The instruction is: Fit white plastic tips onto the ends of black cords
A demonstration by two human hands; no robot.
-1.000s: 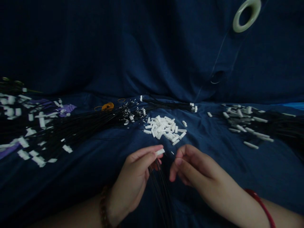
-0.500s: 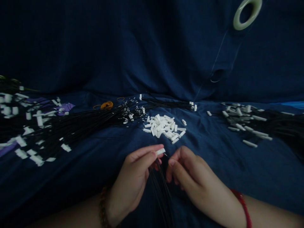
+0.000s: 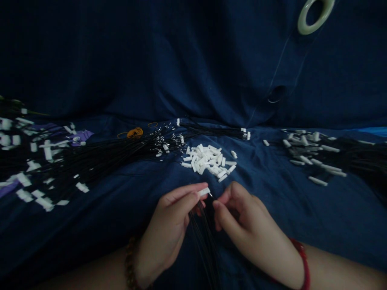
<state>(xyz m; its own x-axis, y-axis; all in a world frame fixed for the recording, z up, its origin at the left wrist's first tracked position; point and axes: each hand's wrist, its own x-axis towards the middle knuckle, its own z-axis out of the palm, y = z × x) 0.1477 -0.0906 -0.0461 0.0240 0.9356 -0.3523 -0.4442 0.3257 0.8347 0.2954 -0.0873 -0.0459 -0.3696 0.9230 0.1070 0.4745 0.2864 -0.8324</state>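
My left hand (image 3: 172, 221) pinches a white connector housing (image 3: 204, 192) between thumb and forefinger. Several thin black wires (image 3: 204, 237) hang down from below those fingers. To its right, my right hand (image 3: 248, 225) is closed on a black wire (image 3: 213, 197) near its bright metal tip. That tip points at the right end of the housing and seems to touch it; whether it is inside I cannot tell. Just beyond both hands lies a pile of loose white housings (image 3: 208, 159) on dark blue cloth (image 3: 145, 201).
At left, a large bundle of black wires (image 3: 99, 157) carries white housings and bare metal tips. More wires with white connectors (image 3: 314, 149) lie at right. Orange rubber bands (image 3: 134, 133) sit at the back left. A pale ring (image 3: 311, 28) hangs on a string at upper right.
My right hand has moved slightly left and up, bringing the wire's metal tip up to the housing's end. My left hand has stayed nearly still.
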